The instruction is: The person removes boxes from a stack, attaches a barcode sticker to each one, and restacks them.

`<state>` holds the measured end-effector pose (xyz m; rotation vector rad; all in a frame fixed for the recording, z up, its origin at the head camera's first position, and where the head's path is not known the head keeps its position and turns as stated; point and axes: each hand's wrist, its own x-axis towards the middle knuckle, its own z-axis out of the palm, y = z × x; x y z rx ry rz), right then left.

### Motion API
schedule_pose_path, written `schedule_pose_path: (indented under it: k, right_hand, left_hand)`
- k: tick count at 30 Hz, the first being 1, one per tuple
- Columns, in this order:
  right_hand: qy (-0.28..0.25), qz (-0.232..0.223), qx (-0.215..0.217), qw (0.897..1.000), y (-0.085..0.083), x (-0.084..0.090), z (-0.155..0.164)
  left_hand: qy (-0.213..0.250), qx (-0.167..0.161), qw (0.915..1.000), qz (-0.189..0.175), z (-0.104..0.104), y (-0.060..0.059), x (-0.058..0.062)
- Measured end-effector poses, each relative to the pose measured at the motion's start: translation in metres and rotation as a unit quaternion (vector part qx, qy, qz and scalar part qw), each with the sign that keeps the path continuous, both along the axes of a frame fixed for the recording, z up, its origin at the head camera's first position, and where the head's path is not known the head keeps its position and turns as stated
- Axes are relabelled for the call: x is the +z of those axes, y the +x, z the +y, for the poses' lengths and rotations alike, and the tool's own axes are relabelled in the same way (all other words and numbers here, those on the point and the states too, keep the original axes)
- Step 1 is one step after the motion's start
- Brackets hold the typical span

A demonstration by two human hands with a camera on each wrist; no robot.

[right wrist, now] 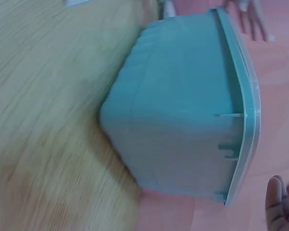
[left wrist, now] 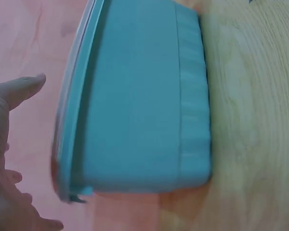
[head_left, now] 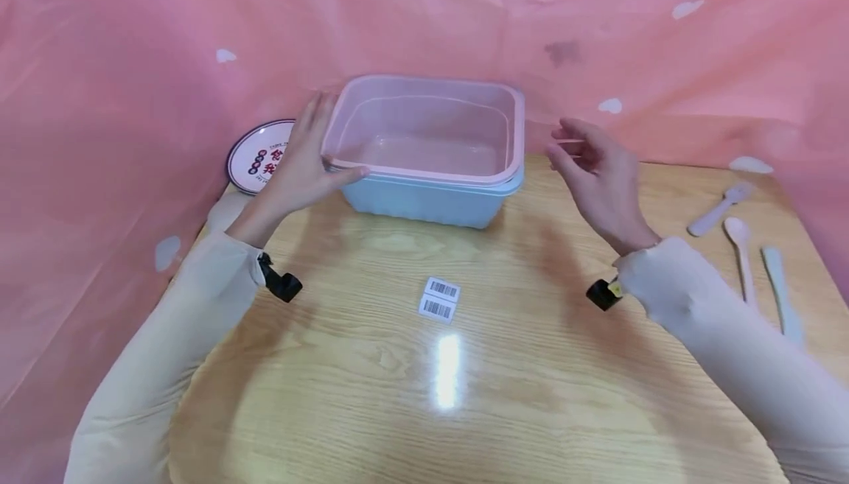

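A pink plastic bin [head_left: 424, 127] sits nested inside a light blue bin [head_left: 424, 200] on the wooden table, both upright. At its left end, my left hand [head_left: 298, 163] has its fingers spread and overlaps the rim in the head view. The left wrist view shows that thumb [left wrist: 26, 89] extended, with a gap between it and the blue bin [left wrist: 135, 96]. Off the right end, my right hand [head_left: 597, 182] is raised apart from both bins, fingers loosely bent and holding nothing. Clips [right wrist: 229, 151] show under the blue rim in the right wrist view.
A white plate [head_left: 245, 163] with a dark rim and red and blue characters stands behind my left hand. Two barcode labels [head_left: 439, 299] lie mid-table. On the right are a fork [head_left: 719, 208], a spoon [head_left: 743, 263] and a green knife [head_left: 783, 292]. Pink cloth [head_left: 424, 20] surrounds the table.
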<state>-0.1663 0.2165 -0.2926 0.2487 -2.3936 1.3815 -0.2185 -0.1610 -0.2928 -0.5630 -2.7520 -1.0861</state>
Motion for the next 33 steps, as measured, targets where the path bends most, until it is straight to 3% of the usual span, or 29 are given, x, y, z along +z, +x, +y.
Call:
schedule_pose_path:
  k: [3, 7, 9, 11, 20, 27, 33]
  right_hand:
    - [-0.021, -0.057, -0.023, 0.998, -0.011, -0.002, -0.012]
    - [-0.003, -0.109, -0.036, 0.993, -0.023, -0.006, -0.028]
    - [0.01, -0.123, -0.042, 0.992, -0.027, -0.008, -0.035]
    - [0.025, -0.131, -0.049, 0.99, -0.03, -0.01, -0.041]
    - [0.064, -0.17, -0.059, 0.981, -0.042, -0.012, -0.054]
    - [0.097, -0.191, -0.069, 0.974, -0.049, -0.009, -0.051]
    - [0.124, -0.183, -0.056, 0.974, -0.051, -0.003, -0.048]
  left_hand:
    - [0.111, 0.017, 0.9919, -0.058, -0.007, 0.0, -0.008]
    - [0.248, 0.013, 0.959, -0.136, -0.013, 0.0, -0.019]
    - [0.278, 0.007, 0.9476, -0.157, -0.014, 0.0, -0.024]
    - [0.294, 0.001, 0.942, -0.162, -0.015, -0.001, -0.029]
    - [0.291, 0.005, 0.9475, -0.133, -0.018, -0.007, -0.041]
    - [0.234, 0.019, 0.9658, -0.109, -0.017, -0.01, -0.046]
    - [0.252, 0.009, 0.9631, -0.095, -0.011, -0.005, -0.041]
